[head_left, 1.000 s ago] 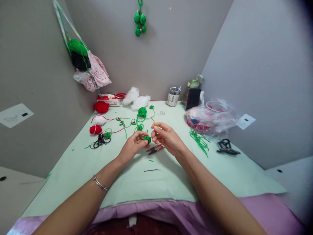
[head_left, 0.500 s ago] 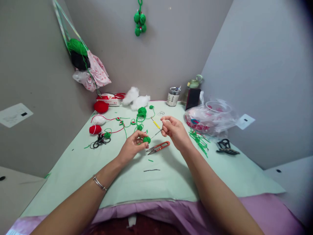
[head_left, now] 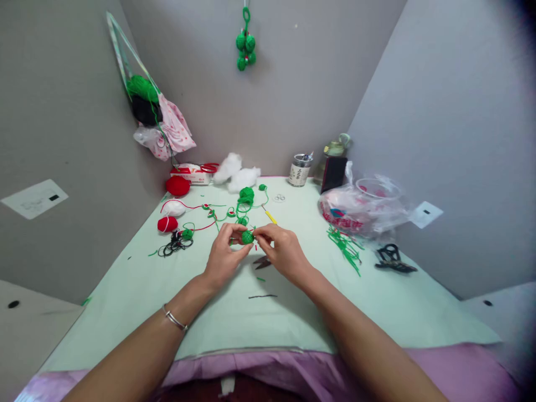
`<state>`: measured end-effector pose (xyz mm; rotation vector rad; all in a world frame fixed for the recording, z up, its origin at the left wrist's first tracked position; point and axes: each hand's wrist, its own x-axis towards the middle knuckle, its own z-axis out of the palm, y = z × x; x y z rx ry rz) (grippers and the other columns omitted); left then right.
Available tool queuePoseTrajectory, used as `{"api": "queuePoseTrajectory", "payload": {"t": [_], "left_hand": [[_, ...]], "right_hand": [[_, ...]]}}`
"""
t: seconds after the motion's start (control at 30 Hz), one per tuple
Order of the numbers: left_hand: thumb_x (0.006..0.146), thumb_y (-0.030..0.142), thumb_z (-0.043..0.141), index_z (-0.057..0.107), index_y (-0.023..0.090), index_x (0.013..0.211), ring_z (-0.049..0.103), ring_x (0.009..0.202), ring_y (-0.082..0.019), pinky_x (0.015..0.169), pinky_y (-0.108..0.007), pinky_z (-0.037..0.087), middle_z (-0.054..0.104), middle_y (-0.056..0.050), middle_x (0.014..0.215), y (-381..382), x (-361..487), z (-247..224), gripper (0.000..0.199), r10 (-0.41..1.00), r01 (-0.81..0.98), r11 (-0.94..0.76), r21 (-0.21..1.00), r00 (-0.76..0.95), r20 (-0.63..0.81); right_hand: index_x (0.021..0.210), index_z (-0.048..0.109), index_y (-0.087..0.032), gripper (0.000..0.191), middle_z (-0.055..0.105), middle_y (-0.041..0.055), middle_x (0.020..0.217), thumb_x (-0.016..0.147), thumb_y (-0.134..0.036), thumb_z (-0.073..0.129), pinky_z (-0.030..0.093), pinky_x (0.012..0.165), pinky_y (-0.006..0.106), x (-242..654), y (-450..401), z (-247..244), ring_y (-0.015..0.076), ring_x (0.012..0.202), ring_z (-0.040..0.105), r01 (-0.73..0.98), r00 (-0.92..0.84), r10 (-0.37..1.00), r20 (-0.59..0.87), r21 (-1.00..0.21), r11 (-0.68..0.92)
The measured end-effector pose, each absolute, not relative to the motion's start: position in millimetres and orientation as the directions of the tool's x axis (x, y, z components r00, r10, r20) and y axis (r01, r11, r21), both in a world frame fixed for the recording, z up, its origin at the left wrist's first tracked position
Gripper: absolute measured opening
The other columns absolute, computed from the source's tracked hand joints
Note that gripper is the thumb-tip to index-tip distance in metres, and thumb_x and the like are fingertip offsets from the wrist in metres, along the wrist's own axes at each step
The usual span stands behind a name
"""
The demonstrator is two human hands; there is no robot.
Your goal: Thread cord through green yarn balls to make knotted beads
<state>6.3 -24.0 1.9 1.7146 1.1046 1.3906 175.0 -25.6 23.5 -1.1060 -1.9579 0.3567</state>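
Between the thumb and fingers of my left hand (head_left: 225, 252) is a small green crocheted ball (head_left: 247, 237). My right hand (head_left: 281, 250) is closed in a pinch at the ball's right side; what its fingertips hold is too small to make out. Under my right hand lies a pair of thread snips (head_left: 262, 262), its handles hidden by the hand. Just behind the hands rests a yellow-handled hook (head_left: 270, 216). A green yarn ball (head_left: 246, 195) with loose strands sits farther back.
Red yarn (head_left: 177, 186), black cord (head_left: 176, 244) and white stuffing (head_left: 244, 179) lie at the left and back. A pen tin (head_left: 300, 170), a plastic bag (head_left: 362, 206), green yarn pieces (head_left: 344, 249) and a black claw clip (head_left: 393, 259) stand or lie rightward.
My right hand has moved left and down to the green ball, and now covers the handles of the snips. The thin tool seen at its fingers is no longer visible. The view has shifted slightly.
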Motion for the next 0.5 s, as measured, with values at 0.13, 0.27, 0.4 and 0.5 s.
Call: {"api": "queuePoseTrajectory", "payload": {"t": [0.13, 0.27, 0.4, 0.5], "left_hand": [[0.079, 0.018, 0.068, 0.057, 0.02, 0.1, 0.061, 0.087, -0.017, 0.082, -0.035, 0.053, 0.055, -0.003, 0.096, -21.9, 4.2, -6.3, 0.024, 0.871, 0.295, -0.487, 0.822, 0.095, 0.482], [0.082, 0.016, 0.066, 0.057, 0.02, 0.1, 0.061, 0.087, -0.016, 0.082, -0.034, 0.053, 0.053, -0.003, 0.097, -22.6, 2.6, -9.2, 0.021, 0.832, 0.376, -0.547, 0.748, 0.142, 0.536], [0.084, 0.014, 0.063, 0.056, 0.02, 0.1, 0.061, 0.086, -0.016, 0.08, -0.033, 0.053, 0.053, -0.003, 0.096, -24.5, 1.9, -8.5, 0.019, 0.79, 0.442, -0.6, 0.667, 0.198, 0.58], [0.084, 0.013, 0.063, 0.056, 0.021, 0.101, 0.061, 0.087, -0.017, 0.079, -0.032, 0.053, 0.054, -0.003, 0.096, -25.8, 2.7, -7.0, 0.02, 0.774, 0.438, -0.623, 0.648, 0.224, 0.592]], "right_hand": [[0.092, 0.07, -0.017, 0.012, 0.072, 0.0057, 0.087, 0.089, -0.013, 0.059, 0.046, 0.07, 0.025, 173.9, -26.1, 21.9, 0.0155, 0.074, 0.065, 0.631, -0.292, 0.818, 0.495, -0.543, 0.554], [0.09, 0.07, -0.018, 0.014, 0.072, 0.0063, 0.089, 0.091, -0.012, 0.056, 0.043, 0.07, 0.026, 172.3, -27.8, 21.5, 0.0175, 0.079, 0.065, 0.735, -0.301, 0.844, 0.445, -0.455, 0.502], [0.085, 0.068, -0.018, 0.015, 0.069, 0.0046, 0.085, 0.089, -0.011, 0.056, 0.038, 0.064, 0.025, 170.7, -28.9, 24.1, 0.015, 0.071, 0.059, 0.758, -0.307, 0.86, 0.409, -0.441, 0.48], [0.076, 0.065, -0.017, 0.012, 0.066, 0.0014, 0.075, 0.082, -0.01, 0.058, 0.036, 0.062, 0.024, 170.1, -28.7, 28.5, 0.0123, 0.064, 0.054, 0.713, -0.255, 0.888, 0.383, -0.546, 0.441]]}}
